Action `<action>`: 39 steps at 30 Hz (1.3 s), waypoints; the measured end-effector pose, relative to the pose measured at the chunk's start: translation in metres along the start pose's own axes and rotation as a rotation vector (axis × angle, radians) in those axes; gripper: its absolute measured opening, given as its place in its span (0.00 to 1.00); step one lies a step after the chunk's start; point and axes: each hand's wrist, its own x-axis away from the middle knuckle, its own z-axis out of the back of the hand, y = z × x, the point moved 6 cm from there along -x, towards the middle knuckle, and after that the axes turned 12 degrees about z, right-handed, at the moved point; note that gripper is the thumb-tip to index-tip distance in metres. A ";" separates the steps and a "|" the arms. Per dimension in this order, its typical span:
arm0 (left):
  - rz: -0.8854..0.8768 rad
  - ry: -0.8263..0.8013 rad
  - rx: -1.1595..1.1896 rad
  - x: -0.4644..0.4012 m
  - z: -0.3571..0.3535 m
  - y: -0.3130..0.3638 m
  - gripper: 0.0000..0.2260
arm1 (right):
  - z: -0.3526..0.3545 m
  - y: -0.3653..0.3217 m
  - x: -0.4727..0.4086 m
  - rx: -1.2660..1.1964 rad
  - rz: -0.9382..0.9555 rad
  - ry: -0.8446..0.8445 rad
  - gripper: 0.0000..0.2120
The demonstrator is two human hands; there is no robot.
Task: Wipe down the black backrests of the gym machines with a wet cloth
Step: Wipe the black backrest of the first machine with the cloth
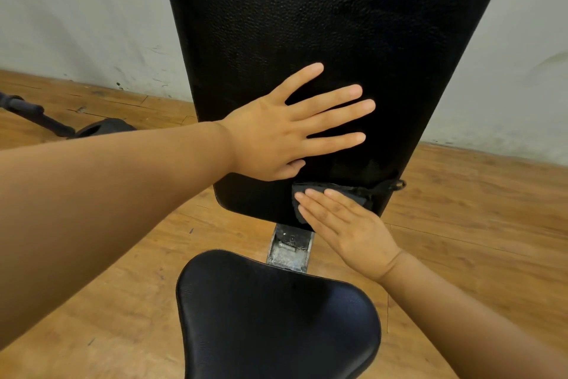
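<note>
A tall black padded backrest [322, 25] fills the middle of the view, tilted away from me. My left hand [285, 129] lies flat on its lower half with the fingers spread, holding nothing. Below it, my right hand [344, 225] presses a dark cloth [347, 192] flat against the backrest's lower right corner, fingers straight and together. Much of the cloth is hidden under the fingers; a frayed end sticks out to the right past the pad's edge.
A black seat pad [276, 317] sits just below the backrest, joined by a worn metal bracket [290, 245]. The wooden floor [476, 209] surrounds the bench. A white scuffed wall [76, 25] stands behind. A black bar and base [55, 123] lie on the floor at left.
</note>
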 end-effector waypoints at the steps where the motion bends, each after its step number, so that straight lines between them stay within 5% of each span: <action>1: 0.001 0.002 -0.003 0.000 0.000 0.000 0.35 | 0.006 0.004 -0.001 -0.003 -0.023 0.026 0.23; 10: -0.001 0.008 -0.013 0.000 0.002 0.000 0.34 | 0.038 0.030 -0.001 -0.008 -0.132 0.215 0.19; 19: 0.000 0.012 -0.017 -0.001 0.001 0.000 0.36 | -0.008 -0.001 0.027 -0.033 0.031 -0.072 0.26; 31: -0.007 0.029 0.021 -0.006 0.002 0.003 0.35 | 0.055 0.053 0.021 0.058 -0.132 0.254 0.16; 39: -0.009 0.042 0.043 -0.008 -0.002 0.003 0.35 | 0.041 0.043 0.026 0.034 -0.164 0.271 0.17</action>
